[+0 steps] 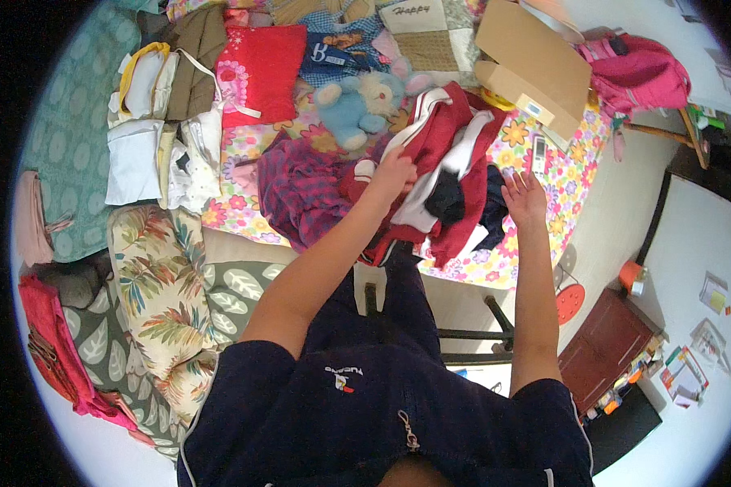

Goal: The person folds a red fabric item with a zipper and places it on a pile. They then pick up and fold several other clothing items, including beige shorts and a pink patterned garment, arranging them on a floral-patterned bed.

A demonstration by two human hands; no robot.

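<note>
A dark red garment with white stripes, which looks like a jacket (444,122), lies rumpled in front of me on a flowered cloth (568,199). My left hand (393,174) rests at its left part with the fingers curled, seemingly gripping the fabric. To the right of the jacket, my right hand (525,197) is raised with fingers apart and nothing in it. A purple-red checked garment (288,191) is bunched left of the jacket. Dark navy cloth (493,215) shows between the jacket and my right hand.
Behind the jacket sits a blue plush toy (351,109). Folded white clothes (134,162) and a red pillow (272,73) lie to the left. At the back right are an open cardboard box (536,61), a white remote (538,152) and a pink bag (642,73).
</note>
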